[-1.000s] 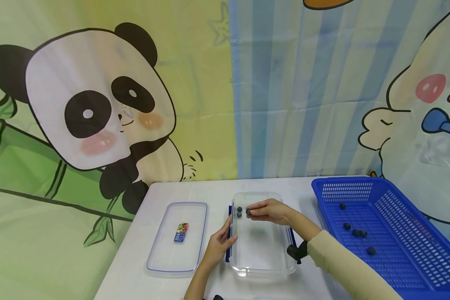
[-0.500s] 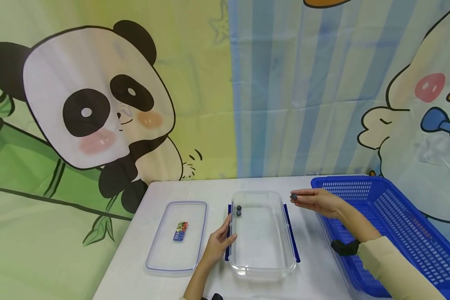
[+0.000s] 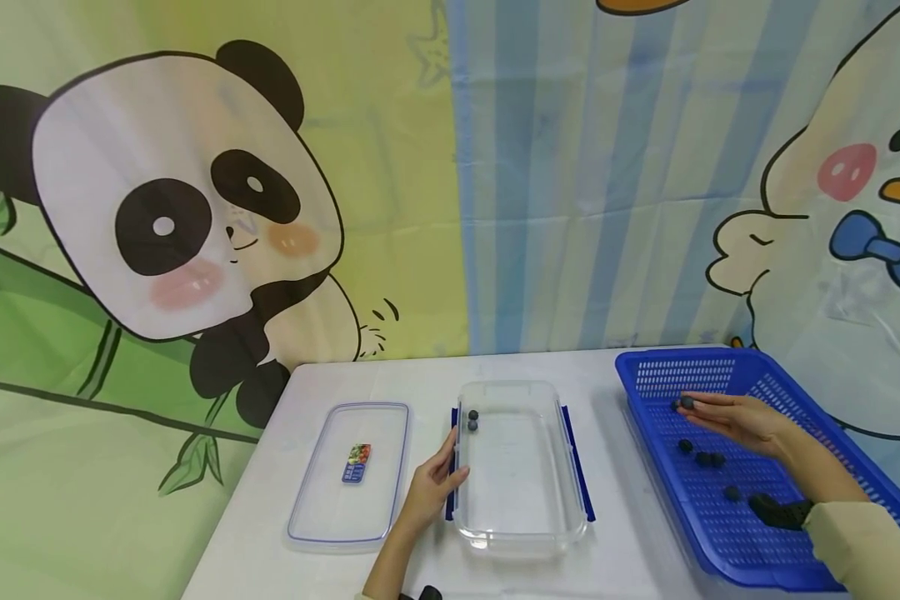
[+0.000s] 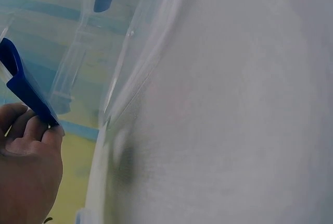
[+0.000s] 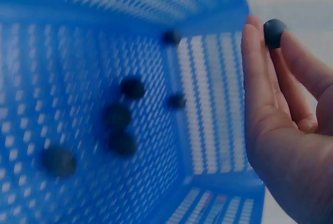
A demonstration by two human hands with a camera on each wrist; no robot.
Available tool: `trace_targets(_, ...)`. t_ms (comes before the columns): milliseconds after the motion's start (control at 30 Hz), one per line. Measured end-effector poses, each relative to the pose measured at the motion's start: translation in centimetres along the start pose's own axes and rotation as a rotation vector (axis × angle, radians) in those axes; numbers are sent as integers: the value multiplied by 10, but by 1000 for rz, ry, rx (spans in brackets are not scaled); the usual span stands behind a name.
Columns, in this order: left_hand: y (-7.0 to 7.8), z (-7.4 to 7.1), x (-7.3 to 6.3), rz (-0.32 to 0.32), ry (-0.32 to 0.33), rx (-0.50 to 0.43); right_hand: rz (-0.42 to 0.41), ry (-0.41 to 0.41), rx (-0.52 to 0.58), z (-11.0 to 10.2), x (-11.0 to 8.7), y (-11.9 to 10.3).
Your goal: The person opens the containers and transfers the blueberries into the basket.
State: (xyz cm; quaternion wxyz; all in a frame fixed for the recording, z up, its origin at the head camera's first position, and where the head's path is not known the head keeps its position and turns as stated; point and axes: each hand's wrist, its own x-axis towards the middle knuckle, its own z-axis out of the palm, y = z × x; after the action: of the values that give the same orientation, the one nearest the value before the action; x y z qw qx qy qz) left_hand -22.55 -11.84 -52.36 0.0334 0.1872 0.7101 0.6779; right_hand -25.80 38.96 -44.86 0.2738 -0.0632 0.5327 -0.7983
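My right hand (image 3: 742, 423) is over the back part of the blue mesh basket (image 3: 648, 475), pinching a dark blueberry (image 5: 273, 33) between thumb and fingertips. Several loose blueberries (image 3: 710, 459) lie on the basket floor below it. With its thumb at the rim and its fingers outside by the blue latch (image 4: 32, 99), my left hand (image 3: 429, 492) holds the left side of a clear plastic container (image 3: 525, 475). The container has no lid on. Two blueberries (image 3: 473, 420) sit in its far left corner, one behind the other.
A clear lid (image 3: 322, 518) with a blue-edged seal and a fruit label (image 3: 356, 463) lies flat left of the container. All stand on a white-covered table (image 3: 247, 533). Behind hangs a cartoon curtain (image 3: 532, 183). A second blue latch (image 3: 577, 467) juts from the container's right side.
My right hand has moved right from above the container to over the basket, keeping the blueberry pinched. The left hand stays on the container, where the two blueberries have not moved.
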Motion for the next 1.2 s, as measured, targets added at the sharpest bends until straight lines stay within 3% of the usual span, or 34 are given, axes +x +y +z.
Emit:
trace_targets(133, -2, -1, 0, 6, 4, -14, 18, 50, -101, -19, -6, 8)
trace_targets(267, -1, 0, 0, 10, 2, -15, 72, 228, -209, -29, -8, 17)
trace_targets(400, -1, 0, 1, 18, -5, -14, 105, 348, -220, -35, -11, 23)
trace_targets(600, -2, 0, 1, 32, -9, -15, 116, 451, -178, -42, -16, 26)
trace_targets(1067, -3, -1, 1, 10, -5, -27, 86, 358, -210, -40, -15, 30)
trace_targets(1200, -4, -1, 0, 6, -4, -30, 70, 297, -150, -38, -14, 27)
